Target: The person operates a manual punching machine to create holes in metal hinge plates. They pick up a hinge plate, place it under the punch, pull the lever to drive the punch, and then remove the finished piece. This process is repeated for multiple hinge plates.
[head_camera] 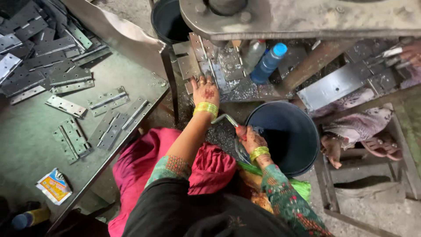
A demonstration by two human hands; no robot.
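My left hand [205,91] reaches forward under the machine table and rests, fingers down, on a stack of steel hinges [206,66] on the lower shelf; whether it grips one is hidden. My right hand [251,139] is closed around a red-handled bent metal crank [227,120] beside the rim of a dark blue bucket [285,136]. Both wrists wear yellow bangles.
A metal table [26,136] on the left carries several loose hinges [70,79] and a small printed packet [54,186]. A blue-capped bottle [268,62] lies on the shelf. Another person's foot [332,150] and hand [411,52] are at right. A second bucket [169,19] stands behind.
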